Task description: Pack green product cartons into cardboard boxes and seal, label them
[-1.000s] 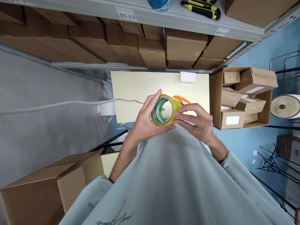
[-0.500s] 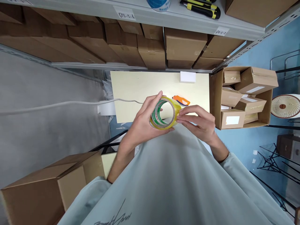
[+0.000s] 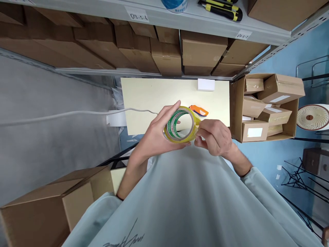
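A roll of clear yellowish packing tape with a green and white printed core is held up over the front of the table. My left hand grips it from the left, thumb along the near side and fingers round the far side. At the roll's right edge, my right hand is closed with its fingers curled, pinching the tape's edge; a bit of film bulges by the thumb. The fingertips are partly hidden. Just beyond the roll, an orange box cutter lies on the cream table.
A white block sits at the table's back edge. An open carton of small boxes stands on the right, a large carton at lower left. Overhead runs a grey shelf with utility knives. A white cable crosses from the left.
My right hand's fingers have curled in from a straighter reach and now pinch at the roll's right edge. The roll in my left hand has barely moved.
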Demonstrator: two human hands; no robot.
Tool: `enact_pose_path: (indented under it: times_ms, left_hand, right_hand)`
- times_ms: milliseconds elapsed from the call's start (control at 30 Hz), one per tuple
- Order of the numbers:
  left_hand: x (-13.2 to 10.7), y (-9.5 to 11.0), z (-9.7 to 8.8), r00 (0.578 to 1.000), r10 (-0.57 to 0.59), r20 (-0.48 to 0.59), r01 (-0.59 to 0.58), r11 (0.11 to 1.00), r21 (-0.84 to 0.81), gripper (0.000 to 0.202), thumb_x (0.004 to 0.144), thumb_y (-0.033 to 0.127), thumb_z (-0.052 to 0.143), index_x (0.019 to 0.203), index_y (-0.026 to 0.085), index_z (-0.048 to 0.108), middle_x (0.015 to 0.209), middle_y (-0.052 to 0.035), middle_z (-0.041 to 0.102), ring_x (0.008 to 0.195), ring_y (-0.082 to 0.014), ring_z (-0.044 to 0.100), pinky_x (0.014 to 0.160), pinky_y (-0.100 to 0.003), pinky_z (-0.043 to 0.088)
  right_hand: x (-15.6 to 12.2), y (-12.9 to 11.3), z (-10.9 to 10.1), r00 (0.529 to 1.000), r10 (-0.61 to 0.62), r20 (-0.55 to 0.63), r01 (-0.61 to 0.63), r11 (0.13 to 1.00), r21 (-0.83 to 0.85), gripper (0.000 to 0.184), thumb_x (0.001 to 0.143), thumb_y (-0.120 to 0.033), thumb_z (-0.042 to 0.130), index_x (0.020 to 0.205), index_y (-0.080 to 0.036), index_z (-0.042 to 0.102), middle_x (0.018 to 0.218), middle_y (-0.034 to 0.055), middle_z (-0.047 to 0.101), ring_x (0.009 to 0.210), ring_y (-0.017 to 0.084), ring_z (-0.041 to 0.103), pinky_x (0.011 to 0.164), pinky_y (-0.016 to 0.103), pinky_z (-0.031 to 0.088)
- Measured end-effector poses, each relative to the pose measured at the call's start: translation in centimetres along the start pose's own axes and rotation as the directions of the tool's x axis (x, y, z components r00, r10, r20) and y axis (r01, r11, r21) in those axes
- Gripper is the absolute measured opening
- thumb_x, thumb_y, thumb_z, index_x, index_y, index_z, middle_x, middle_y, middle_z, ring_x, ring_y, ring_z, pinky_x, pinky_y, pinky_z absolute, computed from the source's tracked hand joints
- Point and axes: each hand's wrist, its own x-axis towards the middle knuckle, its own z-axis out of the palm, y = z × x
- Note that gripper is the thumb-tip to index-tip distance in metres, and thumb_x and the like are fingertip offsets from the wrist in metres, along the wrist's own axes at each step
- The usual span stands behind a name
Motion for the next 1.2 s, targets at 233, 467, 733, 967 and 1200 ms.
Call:
enact_pose_path:
  times_ms: [233, 467, 733, 967, 1200]
  left_hand:
    - [0.2, -0.4, 0.5, 0.998, -0.004, 0.056, 0.01, 0.994, -0.112, 0.123, 0.067, 0.059, 0.101, 0.174, 0.032, 0.048, 0.147, -0.0088, 0.065, 0.133, -0.0329, 0.067, 0.111, -0.042, 0.06]
    - [0.4, -0.2, 0.5, 0.997, -0.037, 0.072, 0.046, 0.991, -0.124, 0.125, 0.068, 0.055, 0.102, 0.176, 0.034, 0.044, 0.15, -0.0093, 0.064, 0.136, -0.0343, 0.066, 0.116, -0.045, 0.058]
    - [0.7, -0.2, 0.6, 0.998, -0.022, 0.066, 0.028, 0.996, -0.088, 0.123, 0.067, 0.058, 0.101, 0.175, 0.033, 0.046, 0.15, -0.01, 0.065, 0.138, -0.0362, 0.067, 0.116, -0.046, 0.059]
    - [1.1, -0.5, 1.0, 0.999, -0.021, 0.026, 0.024, 0.994, -0.104, 0.119, 0.065, 0.061, 0.101, 0.17, 0.029, 0.053, 0.149, -0.0107, 0.068, 0.137, -0.0365, 0.069, 0.114, -0.045, 0.06]
    - [0.8, 0.0, 0.9, 0.998, -0.057, 0.011, 0.058, 0.984, -0.166, 0.116, 0.064, 0.064, 0.102, 0.164, 0.027, 0.058, 0.149, -0.0121, 0.071, 0.137, -0.038, 0.07, 0.115, -0.047, 0.061]
  right_hand:
    - [0.1, 0.0, -0.6, 0.996, 0.07, 0.05, -0.074, 0.994, 0.08, 0.009, 0.102, -0.028, 0.077, 0.108, -0.03, 0.071, 0.11, 0.0046, 0.081, 0.093, 0.021, 0.079, 0.074, 0.036, 0.068]
    - [1.9, -0.1, -2.9, 0.989, 0.1, 0.113, -0.116, 0.982, 0.147, 0.014, 0.104, -0.027, 0.076, 0.118, -0.028, 0.074, 0.116, 0.007, 0.081, 0.097, 0.021, 0.078, 0.082, 0.036, 0.068]
    - [2.3, 0.9, -3.5, 0.983, 0.036, 0.179, -0.059, 0.991, 0.121, 0.009, 0.107, -0.02, 0.07, 0.107, -0.029, 0.07, 0.111, 0.0005, 0.083, 0.077, 0.012, 0.073, 0.068, 0.026, 0.063]
    - [2.2, 0.7, -4.2, 0.989, -0.084, 0.124, 0.067, 0.988, 0.138, 0.013, 0.105, -0.014, 0.074, 0.099, -0.024, 0.071, 0.111, 0.0038, 0.083, 0.071, 0.011, 0.068, 0.062, 0.028, 0.057]
    - [2.2, 0.0, -5.4, 0.965, -0.161, 0.205, 0.142, 0.985, 0.102, 0.015, 0.104, -0.011, 0.072, 0.097, -0.024, 0.071, 0.114, 0.0051, 0.083, 0.07, 0.012, 0.068, 0.055, 0.03, 0.054]
